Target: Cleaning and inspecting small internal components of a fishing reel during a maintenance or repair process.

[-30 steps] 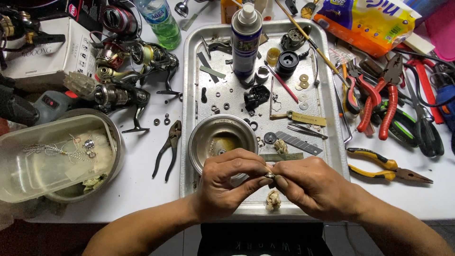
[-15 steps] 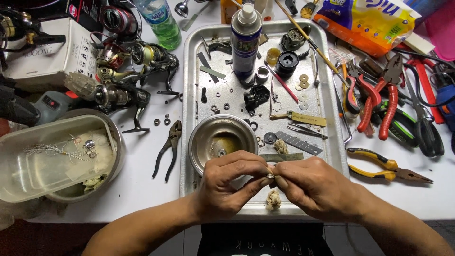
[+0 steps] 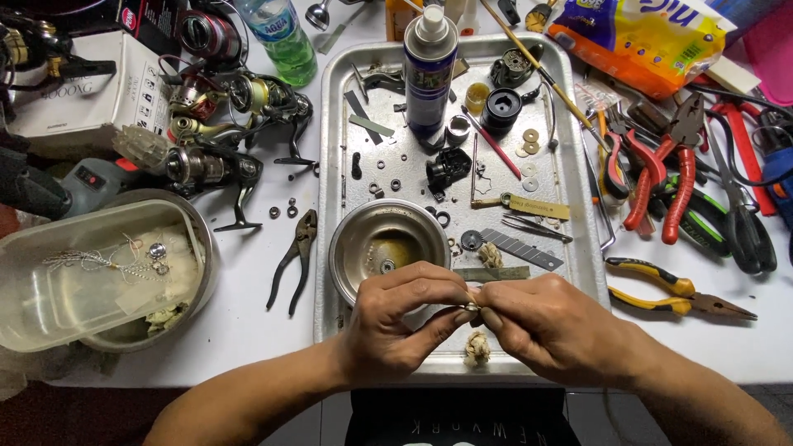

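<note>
Pinched between the fingertips of the left hand [image 3: 396,326] and the right hand [image 3: 549,326]: a small metal ring [image 3: 472,306], silvery, round, partly hidden by the fingers, too tiny to make out more. Both hands curled tight around it, thumbs and forefingers meeting, knuckles raised. Held over the near end of the metal tray [image 3: 334,182], just this side of the steel bowl [image 3: 382,239] with its yellowish film and one small part at the bottom. Directly below the hands, on the tray's near edge, a wad of soiled cotton [image 3: 477,349]. Farther up the tray, a blue spray can [image 3: 429,70] standing upright among washers, a black part and a strip of blade. Left of the tray, black pliers [image 3: 294,260] lying flat, and beyond them fishing reels [image 3: 223,124]. Right of the tray, yellow-handled pliers [image 3: 673,295] and red-handled pliers [image 3: 665,177].
</note>
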